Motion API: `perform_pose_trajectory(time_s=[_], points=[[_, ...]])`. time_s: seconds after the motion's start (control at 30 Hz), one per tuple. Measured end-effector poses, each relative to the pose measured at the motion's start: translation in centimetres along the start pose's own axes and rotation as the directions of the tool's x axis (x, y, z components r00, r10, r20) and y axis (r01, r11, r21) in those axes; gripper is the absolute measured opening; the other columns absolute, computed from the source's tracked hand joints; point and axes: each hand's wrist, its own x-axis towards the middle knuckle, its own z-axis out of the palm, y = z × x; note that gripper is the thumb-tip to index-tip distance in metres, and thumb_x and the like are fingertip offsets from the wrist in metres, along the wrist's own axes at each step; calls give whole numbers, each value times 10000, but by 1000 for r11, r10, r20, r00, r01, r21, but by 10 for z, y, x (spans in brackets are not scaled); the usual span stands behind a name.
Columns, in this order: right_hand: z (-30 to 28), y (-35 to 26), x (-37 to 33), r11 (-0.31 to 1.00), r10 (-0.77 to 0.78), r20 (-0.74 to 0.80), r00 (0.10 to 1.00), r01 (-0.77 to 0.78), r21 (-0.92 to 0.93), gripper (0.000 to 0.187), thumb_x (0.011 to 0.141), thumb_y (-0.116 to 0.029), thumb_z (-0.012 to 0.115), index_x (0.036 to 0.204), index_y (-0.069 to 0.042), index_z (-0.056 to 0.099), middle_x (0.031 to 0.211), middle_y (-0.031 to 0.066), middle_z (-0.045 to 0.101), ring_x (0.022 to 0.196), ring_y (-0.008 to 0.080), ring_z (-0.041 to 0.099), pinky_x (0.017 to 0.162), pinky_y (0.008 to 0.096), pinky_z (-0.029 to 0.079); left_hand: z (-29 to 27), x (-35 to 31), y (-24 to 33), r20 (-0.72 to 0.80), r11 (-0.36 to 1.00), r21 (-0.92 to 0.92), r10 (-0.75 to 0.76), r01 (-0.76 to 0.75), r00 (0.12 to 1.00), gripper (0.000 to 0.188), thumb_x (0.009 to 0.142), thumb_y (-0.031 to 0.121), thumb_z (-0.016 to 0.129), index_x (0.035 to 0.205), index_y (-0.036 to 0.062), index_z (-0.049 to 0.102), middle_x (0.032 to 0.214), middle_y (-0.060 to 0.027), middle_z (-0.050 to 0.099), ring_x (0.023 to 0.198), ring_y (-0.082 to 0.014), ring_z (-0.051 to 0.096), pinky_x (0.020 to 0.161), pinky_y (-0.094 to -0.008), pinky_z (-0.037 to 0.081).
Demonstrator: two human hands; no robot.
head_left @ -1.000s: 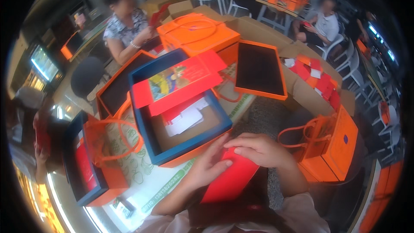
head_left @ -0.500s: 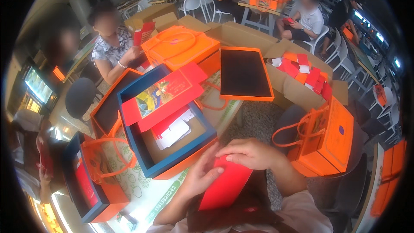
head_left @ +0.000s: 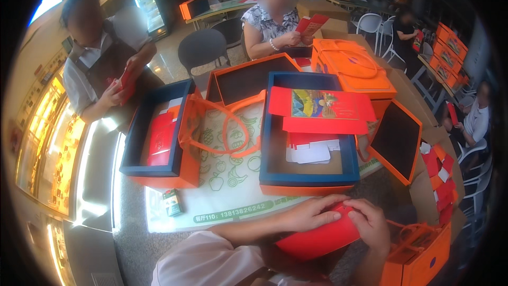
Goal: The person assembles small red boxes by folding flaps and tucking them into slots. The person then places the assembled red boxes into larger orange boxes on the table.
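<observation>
A red cardboard carton (head_left: 317, 239) lies tilted over my lap, held between both hands. My left hand (head_left: 316, 215) reaches across its upper edge, fingers bent over the far side. At the right end my right hand (head_left: 370, 223) grips the corner, with thumb and fingers around it. Just beyond stands an open orange box with a blue rim (head_left: 267, 143). A flat red carton with a colourful printed panel (head_left: 323, 105) lies across that box, above white and red paper pieces (head_left: 309, 152) inside.
A second blue-rimmed box (head_left: 151, 169) holds red cartons. Orange handles (head_left: 227, 151) lie between the boxes. A small green-and-white pack (head_left: 172, 203) sits at the table's near left. Orange bags (head_left: 418, 257) stand at right. Two people across the table hold red cartons.
My view has turned left, so the table and boxes appear farther right. My hands still hold the red carton, which now lies more level.
</observation>
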Motion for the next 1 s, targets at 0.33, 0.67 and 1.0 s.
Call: perform_pose_trajectory(time_s=[0.33,0.67,1.0], points=[[-4,6,4,998,57,29,998,-58,34,258,931,0,584,1157,15,710,1169,163,714,1063,270,693,931,336,524,-8,5,2,76,993,-7,-118,119,990,563,1039,328,577,1500,37,438,1378,-205,602,1259,-325,609,1042,-399,486],[-3,4,1,991,118,16,993,-119,65,253,926,-7,603,1155,16,709,1146,160,716,1059,265,692,929,333,522,-10,4,0,61,997,73,-18,13,998,583,1029,344,587,1503,40,438,1377,-200,609,1246,-330,620,1033,-405,491],[3,21,-1,999,-52,-2,999,52,3,271,950,-2,586,1196,-3,698,1183,165,701,1091,285,690,946,352,529,-6,1,-8,14,999,37,-9,9,1000,594,1014,361,613,1469,10,462,1363,-214,601,1223,-331,618,1027,-403,487]])
